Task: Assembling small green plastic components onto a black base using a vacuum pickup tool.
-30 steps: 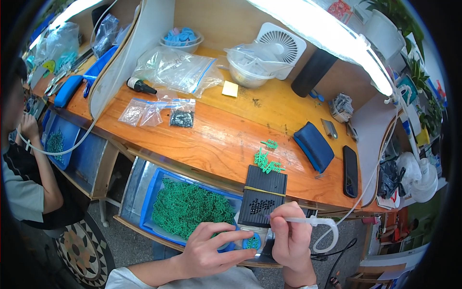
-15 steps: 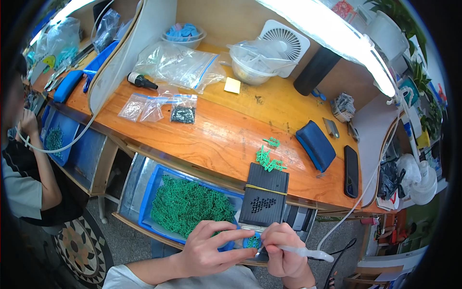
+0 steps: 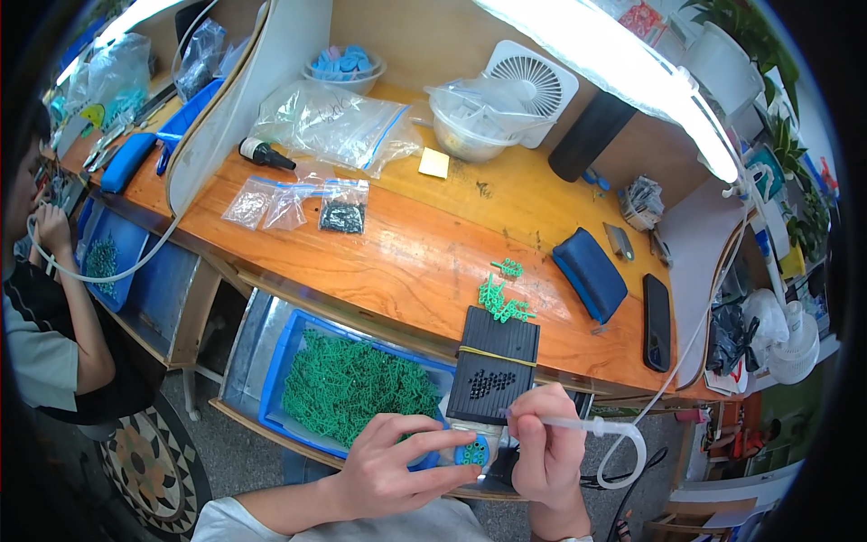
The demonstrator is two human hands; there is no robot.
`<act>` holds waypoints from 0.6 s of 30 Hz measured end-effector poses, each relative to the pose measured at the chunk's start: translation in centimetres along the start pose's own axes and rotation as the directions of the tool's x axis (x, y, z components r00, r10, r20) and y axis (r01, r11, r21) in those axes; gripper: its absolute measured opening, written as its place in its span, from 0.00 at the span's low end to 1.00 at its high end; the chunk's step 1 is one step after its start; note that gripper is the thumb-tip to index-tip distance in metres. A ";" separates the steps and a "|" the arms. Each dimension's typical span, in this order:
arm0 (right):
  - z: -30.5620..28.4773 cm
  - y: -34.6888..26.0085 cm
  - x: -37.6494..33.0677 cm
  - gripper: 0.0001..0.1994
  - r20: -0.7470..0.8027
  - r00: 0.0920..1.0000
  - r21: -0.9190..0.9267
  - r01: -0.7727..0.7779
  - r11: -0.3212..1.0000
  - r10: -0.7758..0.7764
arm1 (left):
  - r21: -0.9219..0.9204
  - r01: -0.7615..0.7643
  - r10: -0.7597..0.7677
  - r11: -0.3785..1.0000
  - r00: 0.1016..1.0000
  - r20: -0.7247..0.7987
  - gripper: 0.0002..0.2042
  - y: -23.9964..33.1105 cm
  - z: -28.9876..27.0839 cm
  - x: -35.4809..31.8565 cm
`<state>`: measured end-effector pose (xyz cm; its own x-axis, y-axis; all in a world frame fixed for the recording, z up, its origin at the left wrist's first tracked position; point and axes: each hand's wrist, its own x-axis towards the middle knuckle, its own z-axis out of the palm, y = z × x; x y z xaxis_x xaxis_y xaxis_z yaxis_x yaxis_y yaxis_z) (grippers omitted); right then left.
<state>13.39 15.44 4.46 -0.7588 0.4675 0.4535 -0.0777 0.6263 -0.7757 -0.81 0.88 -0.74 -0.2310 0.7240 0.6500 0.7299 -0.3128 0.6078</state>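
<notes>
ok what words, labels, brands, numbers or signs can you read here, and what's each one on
Clear zip-top bag: dark handwriting, too unclear to quote.
Black bottle: pale label, too small to read.
Nothing else legible.

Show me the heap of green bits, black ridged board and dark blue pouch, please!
Heap of green bits (image 3: 361, 384): head view, its middle.
Black ridged board (image 3: 499, 334): head view, bare upper part.
Dark blue pouch (image 3: 589, 275): head view, middle of its upper face.
</notes>
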 end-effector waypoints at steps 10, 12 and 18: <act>0.3 -0.6 1.3 0.04 -0.007 0.991 -0.090 -0.135 0.987 0.135 | -0.001 0.004 -0.004 1.000 1.000 0.000 0.14 0.0 -0.1 -0.1; 0.2 -0.6 0.7 0.04 -0.014 0.987 -0.050 -0.163 0.985 0.163 | -0.029 0.035 -0.035 0.999 0.999 0.006 0.12 0.1 -0.2 -0.1; 0.6 -1.5 -0.7 0.11 0.118 0.990 0.141 -0.092 0.986 0.075 | -0.053 0.047 -0.048 0.998 0.999 -0.019 0.11 0.1 0.1 -0.1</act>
<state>13.70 13.80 5.06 -0.8336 0.4363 0.3386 -0.0982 0.4863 -0.8683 -0.65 0.84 -0.73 -0.2777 0.7265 0.6286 0.6833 -0.3105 0.6608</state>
